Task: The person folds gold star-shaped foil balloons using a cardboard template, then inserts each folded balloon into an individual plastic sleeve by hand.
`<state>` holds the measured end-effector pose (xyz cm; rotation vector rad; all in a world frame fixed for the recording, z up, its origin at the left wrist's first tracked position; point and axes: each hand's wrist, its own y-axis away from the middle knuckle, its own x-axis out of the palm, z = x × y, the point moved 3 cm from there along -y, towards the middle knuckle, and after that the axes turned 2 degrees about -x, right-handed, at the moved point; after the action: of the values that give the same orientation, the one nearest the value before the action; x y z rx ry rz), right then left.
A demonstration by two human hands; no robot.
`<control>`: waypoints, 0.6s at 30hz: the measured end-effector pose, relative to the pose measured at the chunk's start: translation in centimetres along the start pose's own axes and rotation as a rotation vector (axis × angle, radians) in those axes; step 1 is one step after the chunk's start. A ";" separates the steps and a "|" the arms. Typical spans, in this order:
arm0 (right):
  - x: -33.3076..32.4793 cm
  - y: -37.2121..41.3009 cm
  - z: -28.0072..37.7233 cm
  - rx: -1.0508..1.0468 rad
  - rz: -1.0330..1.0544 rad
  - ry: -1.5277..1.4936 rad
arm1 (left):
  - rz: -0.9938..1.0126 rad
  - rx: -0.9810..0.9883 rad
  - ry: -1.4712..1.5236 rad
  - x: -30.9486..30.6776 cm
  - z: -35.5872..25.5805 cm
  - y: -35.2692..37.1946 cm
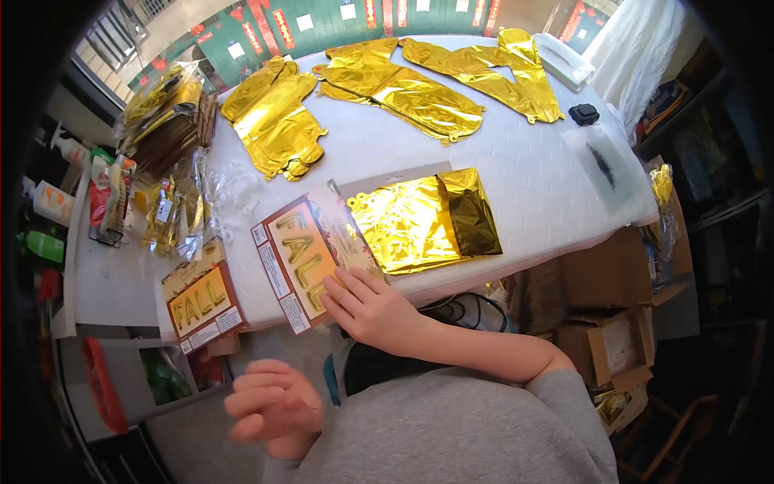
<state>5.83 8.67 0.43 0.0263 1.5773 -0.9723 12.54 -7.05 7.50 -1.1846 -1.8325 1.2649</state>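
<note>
My right hand (371,310) is at the lower right edge of a printed FALL header card (302,250). Its fingers lie over the card's face, and the thumb is hidden, apparently behind it. Beside this card, folded gold foil balloons (403,226) lie on a grey sheet (411,173). My left hand (274,403) is raised in front of the table, slightly blurred, its loosely bent fingers apart and holding nothing. Nearest to it, a second FALL card (203,302) rests at the table's left front edge.
Flat gold foil balloons (403,89) spread across the back of the white padded table (524,177). A stack of packs (169,121) and clear plastic bags (230,181) stand left. At right are a small black object (584,114) and cardboard boxes (601,270).
</note>
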 end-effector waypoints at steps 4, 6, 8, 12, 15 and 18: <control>-1.2 -0.4 0.1 -0.045 0.007 -0.048 | -0.076 -0.067 0.034 -1.5 -0.6 3.1; -3.3 -1.5 -0.3 -0.087 -0.237 -0.117 | -0.122 -0.069 0.040 -1.7 -0.4 4.3; -6.2 -2.5 -1.6 -0.070 -0.370 -0.167 | -0.172 -0.053 0.019 -1.5 -0.1 6.0; -11.4 -1.5 -5.5 0.081 -0.656 -0.387 | 0.365 -0.188 -0.297 -0.4 1.6 5.7; -12.1 2.2 -9.0 0.236 -0.814 -0.403 | 0.512 -0.282 -0.356 2.3 3.6 4.1; -13.9 5.4 -10.8 0.150 -0.554 0.106 | 0.523 -0.443 -0.388 4.1 4.9 2.8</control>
<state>3.73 25.30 8.11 -0.2715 1.6394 -1.5401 7.55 -4.85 3.13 -1.8548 -2.2523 1.4914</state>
